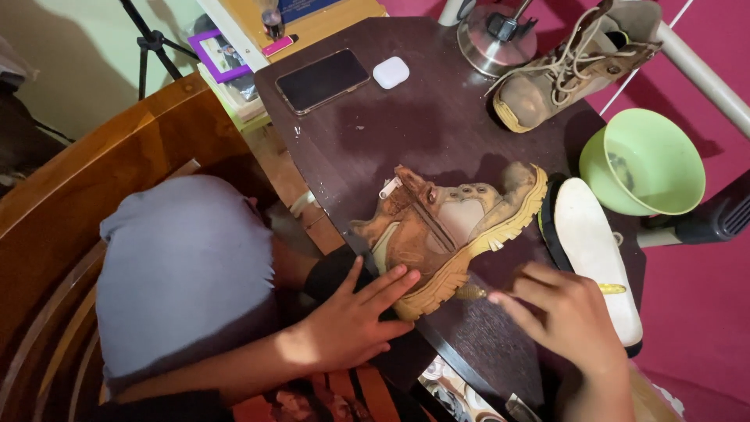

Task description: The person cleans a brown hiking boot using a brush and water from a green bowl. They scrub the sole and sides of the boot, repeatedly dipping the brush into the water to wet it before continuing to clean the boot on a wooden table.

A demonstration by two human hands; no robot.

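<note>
A dirty tan boot (437,227) lies on its side on the dark brown table (406,125), sole toward me. My left hand (355,316) rests flat with spread fingers against the heel end of the sole, holding the boot down. My right hand (570,316) is closed around a small yellow-handled brush (470,293). The brush's tip sits on the table just below the sole's edge, and its handle end pokes out on the other side of the hand. No laces show on this boot.
A white insole (590,242) lies right of the boot, beside a green bowl (664,148). A second laced boot (562,70) and a metal lamp base (488,43) stand at the back. A phone (322,80) and a white earbud case (391,72) lie far left.
</note>
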